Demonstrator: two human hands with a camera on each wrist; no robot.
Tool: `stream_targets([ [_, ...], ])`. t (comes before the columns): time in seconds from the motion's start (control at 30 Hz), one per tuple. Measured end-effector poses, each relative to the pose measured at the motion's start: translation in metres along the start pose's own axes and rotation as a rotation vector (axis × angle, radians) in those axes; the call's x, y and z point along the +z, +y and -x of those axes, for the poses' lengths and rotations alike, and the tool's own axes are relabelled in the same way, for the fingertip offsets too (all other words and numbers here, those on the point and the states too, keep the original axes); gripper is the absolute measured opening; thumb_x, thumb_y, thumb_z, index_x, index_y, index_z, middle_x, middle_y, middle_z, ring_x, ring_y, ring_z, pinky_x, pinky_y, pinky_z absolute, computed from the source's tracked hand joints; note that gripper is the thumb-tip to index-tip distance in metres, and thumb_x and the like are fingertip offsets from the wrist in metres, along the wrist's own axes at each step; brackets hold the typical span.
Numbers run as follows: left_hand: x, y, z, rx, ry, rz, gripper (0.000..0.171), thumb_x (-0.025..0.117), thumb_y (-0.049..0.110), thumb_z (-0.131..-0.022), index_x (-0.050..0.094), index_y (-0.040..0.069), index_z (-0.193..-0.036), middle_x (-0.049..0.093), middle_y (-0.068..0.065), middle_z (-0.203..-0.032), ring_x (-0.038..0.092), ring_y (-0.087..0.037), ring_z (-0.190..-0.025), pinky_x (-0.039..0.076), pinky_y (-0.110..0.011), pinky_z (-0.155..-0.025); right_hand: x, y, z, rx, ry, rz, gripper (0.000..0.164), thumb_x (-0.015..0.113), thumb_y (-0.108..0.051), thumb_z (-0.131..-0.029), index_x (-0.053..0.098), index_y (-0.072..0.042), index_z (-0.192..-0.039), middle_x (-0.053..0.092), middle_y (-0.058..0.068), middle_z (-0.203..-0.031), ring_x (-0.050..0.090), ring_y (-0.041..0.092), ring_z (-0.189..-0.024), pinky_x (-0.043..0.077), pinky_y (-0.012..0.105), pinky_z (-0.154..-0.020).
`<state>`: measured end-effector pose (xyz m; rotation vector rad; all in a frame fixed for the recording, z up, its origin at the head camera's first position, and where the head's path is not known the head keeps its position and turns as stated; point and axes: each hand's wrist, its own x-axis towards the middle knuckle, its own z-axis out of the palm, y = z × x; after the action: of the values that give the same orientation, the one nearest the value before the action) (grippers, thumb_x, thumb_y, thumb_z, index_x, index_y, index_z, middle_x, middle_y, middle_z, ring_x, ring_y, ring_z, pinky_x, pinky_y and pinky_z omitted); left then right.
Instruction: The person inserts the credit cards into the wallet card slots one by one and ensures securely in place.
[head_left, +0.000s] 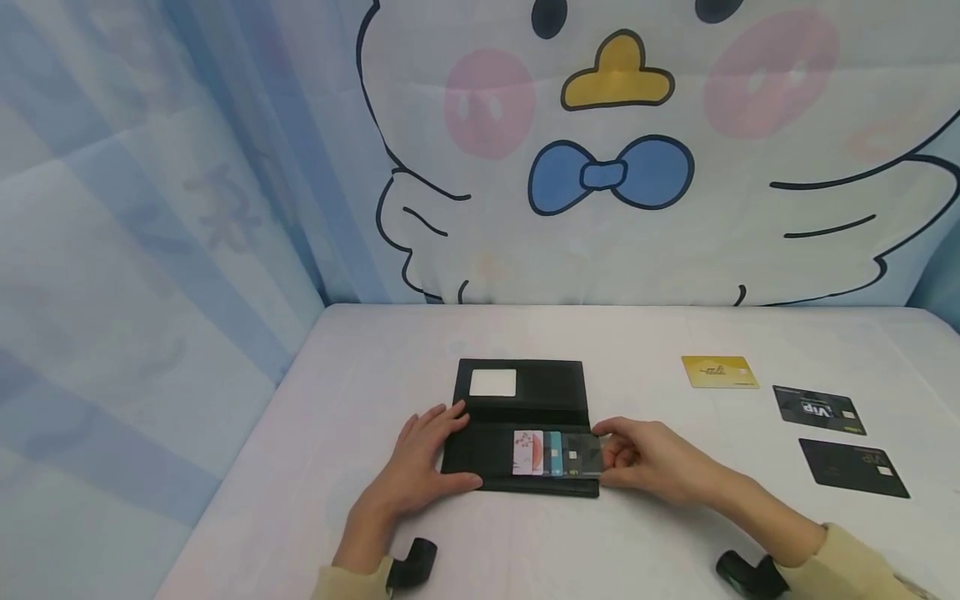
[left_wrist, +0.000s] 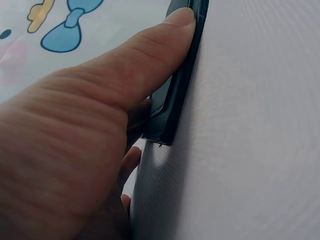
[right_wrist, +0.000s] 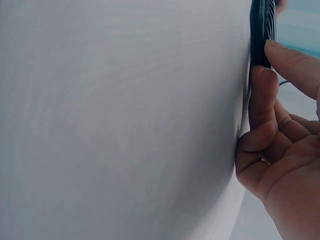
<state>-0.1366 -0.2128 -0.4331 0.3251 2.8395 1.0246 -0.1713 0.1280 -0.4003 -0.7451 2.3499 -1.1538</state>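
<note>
An open black wallet (head_left: pixel 551 390) lies flat on the white table, a white patch showing in its upper half. Overlapping cards fill the right part of its lower half: a pink and white card (head_left: pixel 527 452), a blue card (head_left: pixel 556 454) and a dark grey card (head_left: pixel 588 457). My left hand (head_left: pixel 416 467) rests on the wallet's left side, fingers spread and thumb (left_wrist: pixel 150 57) along the near edge. At the right side, my right hand (head_left: pixel 652 458) pinches the dark grey card by its outer end between thumb and index finger, other fingers curled under.
Right of the wallet lie a gold card (head_left: pixel 720 372), a black Vip card (head_left: pixel 819 409) and another black card (head_left: pixel 853 468). A curtain with a cartoon figure (head_left: pixel 607 250) hangs behind the table, and a blue and white curtain (head_left: pixel 150 292) on the left.
</note>
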Motion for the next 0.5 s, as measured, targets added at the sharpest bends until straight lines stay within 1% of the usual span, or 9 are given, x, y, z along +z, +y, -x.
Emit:
stream_targets([
  [0.23,-0.0003,0.0020,0.0001,0.000,0.002,0.000,0.085,0.086,0.044,-0.078,0.052,0.008,-0.147,0.035,-0.002,-0.161,0.019,-0.027,-0.151,0.001,-0.052,-0.122,0.0033,-0.0006,-0.0048,-0.048,-0.014,0.022,0.055,0.077,-0.016,-0.091,0.052,0.011,-0.131,0.060,-0.005,-0.084,0.056,0.009,-0.073,0.051,0.023,-0.065],
  [0.5,-0.0007,0.0020,0.0005,0.013,0.005,-0.003,0.083,0.086,0.042,-0.078,0.053,0.007,-0.146,0.036,-0.003,-0.161,0.020,-0.029,-0.151,0.002,-0.053,-0.122,0.0066,-0.0023,-0.0080,-0.036,-0.008,0.043,0.056,0.078,-0.018,-0.090,0.053,0.010,-0.132,0.057,-0.006,-0.079,0.054,0.008,-0.070,0.048,0.023,-0.063],
])
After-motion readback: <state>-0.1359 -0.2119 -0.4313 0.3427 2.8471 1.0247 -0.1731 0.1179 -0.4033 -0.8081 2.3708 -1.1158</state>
